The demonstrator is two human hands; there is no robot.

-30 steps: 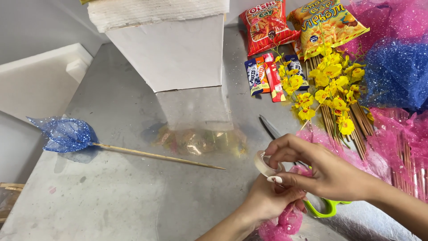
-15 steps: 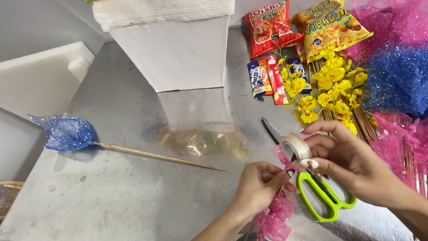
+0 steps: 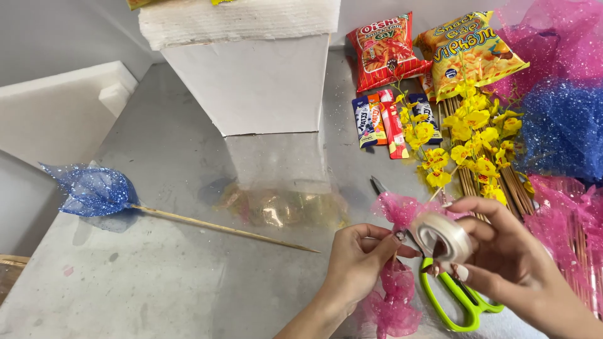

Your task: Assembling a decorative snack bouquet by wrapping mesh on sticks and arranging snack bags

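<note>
The left hand point(image 3: 358, 260) pinches a pink glittery mesh bundle point(image 3: 397, 251) shut at its gathered neck, steadying it upright. The right hand point(image 3: 502, 257) grips a clear tape roll point(image 3: 443, 237) just beside those fingertips, ready for wrapping; green-handled scissors point(image 3: 461, 295) lie beneath.

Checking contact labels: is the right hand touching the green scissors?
Apart. The head view shows the right hand holding a tape roll raised above the green scissors, which lie on the table.
</note>
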